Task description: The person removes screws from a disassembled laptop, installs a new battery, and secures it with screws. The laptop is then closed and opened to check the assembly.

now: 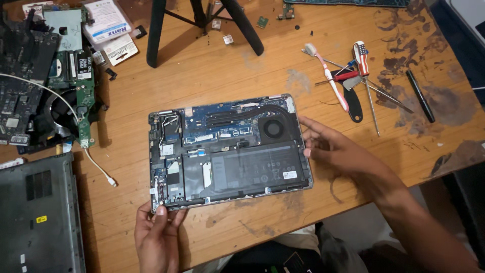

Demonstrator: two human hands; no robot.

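An opened laptop (pixel 230 150) lies bottom side up in the middle of the wooden table, showing its blue board, black fan, copper heat pipe and dark battery. My left hand (pixel 157 235) grips its near left corner, thumb on the edge. My right hand (pixel 331 146) rests against its right edge with the fingers spread along the side.
A grey laptop cover (pixel 38 217) lies at the near left. Green boards with a fan (pixel 65 96) and a white cable (pixel 96 167) sit at the far left. Screwdrivers, a toothbrush and a black pen (pixel 419 96) lie at the far right. Black tripod legs (pixel 156 30) stand behind.
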